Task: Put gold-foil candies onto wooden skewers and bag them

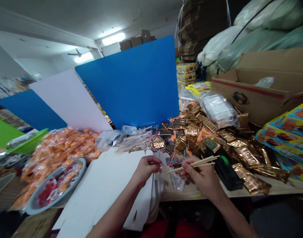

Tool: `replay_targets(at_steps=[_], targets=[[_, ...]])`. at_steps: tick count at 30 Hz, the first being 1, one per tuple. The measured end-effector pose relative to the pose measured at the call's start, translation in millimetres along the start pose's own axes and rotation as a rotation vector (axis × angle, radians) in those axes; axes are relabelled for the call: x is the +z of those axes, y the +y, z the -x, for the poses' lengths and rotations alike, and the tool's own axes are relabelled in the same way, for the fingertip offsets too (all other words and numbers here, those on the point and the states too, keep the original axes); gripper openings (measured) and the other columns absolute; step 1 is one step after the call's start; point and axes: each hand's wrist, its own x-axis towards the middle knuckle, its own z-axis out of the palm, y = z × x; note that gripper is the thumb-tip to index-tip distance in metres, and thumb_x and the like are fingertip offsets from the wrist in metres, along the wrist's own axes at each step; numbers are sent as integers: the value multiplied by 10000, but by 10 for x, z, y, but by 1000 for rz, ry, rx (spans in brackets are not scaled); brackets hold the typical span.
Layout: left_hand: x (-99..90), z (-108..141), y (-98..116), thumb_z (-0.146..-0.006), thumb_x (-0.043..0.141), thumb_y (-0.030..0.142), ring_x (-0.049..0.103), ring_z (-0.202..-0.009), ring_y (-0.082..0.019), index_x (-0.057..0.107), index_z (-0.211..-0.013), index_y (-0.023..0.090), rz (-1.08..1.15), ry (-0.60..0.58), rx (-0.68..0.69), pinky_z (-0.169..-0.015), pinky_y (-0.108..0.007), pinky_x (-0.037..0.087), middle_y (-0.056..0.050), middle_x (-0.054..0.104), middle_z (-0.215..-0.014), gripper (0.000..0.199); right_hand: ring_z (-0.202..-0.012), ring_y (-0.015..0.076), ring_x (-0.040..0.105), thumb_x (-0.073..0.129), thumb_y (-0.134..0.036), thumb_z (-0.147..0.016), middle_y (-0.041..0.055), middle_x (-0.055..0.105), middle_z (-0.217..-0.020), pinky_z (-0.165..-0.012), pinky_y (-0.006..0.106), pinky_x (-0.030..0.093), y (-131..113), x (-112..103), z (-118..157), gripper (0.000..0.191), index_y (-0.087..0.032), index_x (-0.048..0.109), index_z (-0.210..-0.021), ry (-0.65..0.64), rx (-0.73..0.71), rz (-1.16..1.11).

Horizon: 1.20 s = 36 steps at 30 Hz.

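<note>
My right hand (202, 173) is closed around a small bundle of thin wooden sticks (194, 164), which point left and up to the right. To its left, my left hand (148, 168) hovers over the edge of a stack of white cardboard sheets (109, 185). Its fingers are curled with the tips apart, and I see nothing plainly held in them. Clear plastic (177, 180) lies between the hands on the table. A black tape dispenser (227, 172) stands just right of my right hand. Small printed packets (170, 160) and more wooden sticks (134, 140) lie beyond.
Gold-wrapped packs (248, 155) heap on the right beside yellow-blue boxes (287, 135) and an open carton (250, 86). Orange bagged pieces (67, 142) pile up left, behind a grey basin (34, 208). A blue panel (131, 82) stands at the back.
</note>
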Motion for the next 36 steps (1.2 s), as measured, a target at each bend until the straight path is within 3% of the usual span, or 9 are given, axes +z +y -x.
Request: replay_targets(at_steps=[6,13,16,19,23,27,29,33,36], targets=[[39,31,6,-549,694,159,622,-513,-125,661,-756,111,14,-4,47,-490,-203,404,-20,676,-625,215,-625,182,683,546,-481,-865,49,708,-692,-574,264,554,-110,104,-22,323,-183,662,-913,113,59,-214],[55,4,-25,-550,740,168,623,-558,-128,659,-773,113,53,0,65,-551,-230,448,-22,675,-658,244,-669,204,693,437,-543,-898,74,725,-755,-597,289,564,27,-29,-18,426,-197,685,-914,-13,93,-97],[73,-5,-35,-560,712,159,623,-556,-130,675,-800,110,57,-7,77,-533,-221,423,-1,644,-631,248,-731,216,693,456,-528,-896,81,727,-825,-650,305,564,10,-146,-5,404,-205,693,-943,94,93,-33],[104,-2,-26,-560,672,128,614,-562,-120,690,-850,111,50,-23,84,-545,-219,422,6,639,-650,292,-726,210,687,512,-506,-878,84,726,-878,-647,302,555,-10,-167,-6,370,-199,689,-984,218,78,-129],[135,-7,-5,-524,628,70,605,-568,-110,680,-866,110,73,-13,116,-548,-207,415,14,638,-671,348,-689,204,687,560,-517,-846,77,724,-866,-597,290,554,106,-47,-66,365,-182,676,-934,236,137,-362],[136,-22,6,-535,656,98,612,-562,-114,653,-891,117,117,-5,142,-560,-220,434,26,621,-693,357,-667,200,680,527,-493,-874,65,716,-809,-590,291,550,232,-4,-90,327,-190,651,-889,278,176,-364],[142,-31,7,-548,664,117,623,-569,-123,639,-905,120,116,-10,154,-561,-223,437,29,614,-693,359,-688,190,675,484,-434,-911,56,704,-815,-621,292,548,185,-23,-47,284,-200,644,-891,258,79,-256],[174,-53,11,-570,670,141,606,-567,-121,619,-934,124,76,-15,210,-551,-220,436,39,595,-671,368,-862,178,649,465,-224,-926,52,673,-935,-764,294,521,-88,-23,82,185,-223,622,-1024,83,-376,122],[183,-61,10,-592,661,140,559,-566,-104,608,-956,130,16,-18,287,-572,-220,445,49,576,-642,368,-940,174,618,479,-115,-896,61,655,-988,-827,299,499,-254,22,121,265,-214,570,-1125,-52,-622,296]])
